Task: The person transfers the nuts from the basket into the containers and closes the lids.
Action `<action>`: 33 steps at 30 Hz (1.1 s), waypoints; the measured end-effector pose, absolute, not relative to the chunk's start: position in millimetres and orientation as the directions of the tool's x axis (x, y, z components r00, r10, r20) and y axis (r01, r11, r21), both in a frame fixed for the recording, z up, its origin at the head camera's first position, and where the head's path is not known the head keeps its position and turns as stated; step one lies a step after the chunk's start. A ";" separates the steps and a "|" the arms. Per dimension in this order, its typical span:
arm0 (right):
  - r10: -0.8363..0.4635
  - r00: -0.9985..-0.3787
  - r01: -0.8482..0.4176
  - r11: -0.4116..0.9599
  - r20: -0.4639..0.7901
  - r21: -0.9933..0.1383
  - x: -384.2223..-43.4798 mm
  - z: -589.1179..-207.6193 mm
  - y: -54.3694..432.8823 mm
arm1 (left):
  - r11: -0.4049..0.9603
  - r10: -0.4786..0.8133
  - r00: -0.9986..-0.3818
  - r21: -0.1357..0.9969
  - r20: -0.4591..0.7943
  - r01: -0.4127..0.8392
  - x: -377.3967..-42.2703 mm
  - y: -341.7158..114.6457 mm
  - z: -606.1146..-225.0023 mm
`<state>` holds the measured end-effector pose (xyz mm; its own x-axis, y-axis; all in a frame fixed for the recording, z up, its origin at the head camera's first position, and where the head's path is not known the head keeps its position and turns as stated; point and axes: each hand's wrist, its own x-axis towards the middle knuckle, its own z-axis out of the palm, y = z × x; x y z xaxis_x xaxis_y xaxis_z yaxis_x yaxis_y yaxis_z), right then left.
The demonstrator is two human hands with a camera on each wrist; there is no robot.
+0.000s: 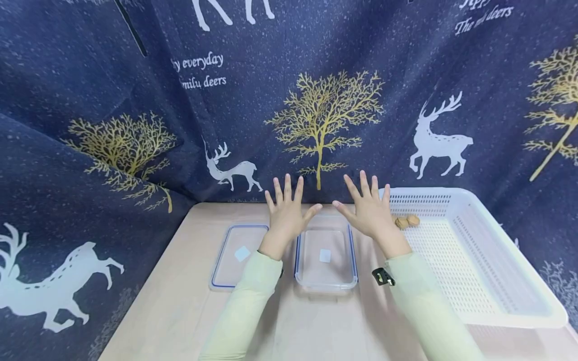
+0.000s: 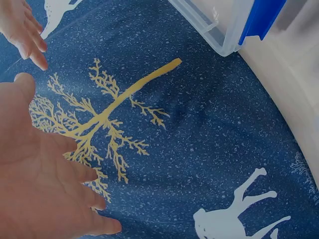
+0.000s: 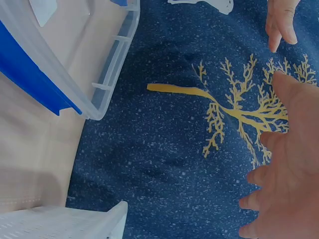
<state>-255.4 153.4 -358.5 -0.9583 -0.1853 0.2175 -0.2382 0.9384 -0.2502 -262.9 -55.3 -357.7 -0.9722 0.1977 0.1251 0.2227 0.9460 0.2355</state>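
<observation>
Both hands hang in the air with fingers spread, and neither holds anything. In the head view my left hand [image 1: 286,218] is above the gap between a flat clear lid [image 1: 224,260] with a blue seal and a clear plastic container [image 1: 326,287]. My right hand [image 1: 371,213] is raised between that container and a white plastic basket [image 1: 474,271]. Several brown walnut-like pieces [image 1: 413,220] lie in the basket's far left corner, partly hidden by the right hand. Each wrist view shows the spread fingers of its own hand and part of the other hand.
A pale wooden table [image 1: 176,301] carries everything. Behind it hangs a dark blue cloth [image 1: 253,115] printed with deer and gold trees, close to the table's far edge. The basket takes up the right side, its raised rim standing above the table. A dark band [image 1: 383,276] is at the right wrist.
</observation>
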 end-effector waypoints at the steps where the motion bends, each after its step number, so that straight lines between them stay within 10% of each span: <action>1: -0.189 -0.957 -0.244 0.936 0.222 -0.253 -255.9 -357.5 153.7 | 0.945 0.198 -0.972 0.237 0.128 0.224 -263.0 -55.2 -357.3; 33: -0.199 -0.921 -0.335 0.842 0.334 -0.423 -267.9 -338.2 206.3 | 0.864 0.266 -0.929 0.364 0.259 0.349 -260.6 -63.3 -361.8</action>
<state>-267.9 206.3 -338.2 -0.9212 -0.1986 0.3344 -0.3351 0.8418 -0.4232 -260.6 -63.3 -361.8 -0.9286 0.2660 0.2587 0.3488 0.8637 0.3639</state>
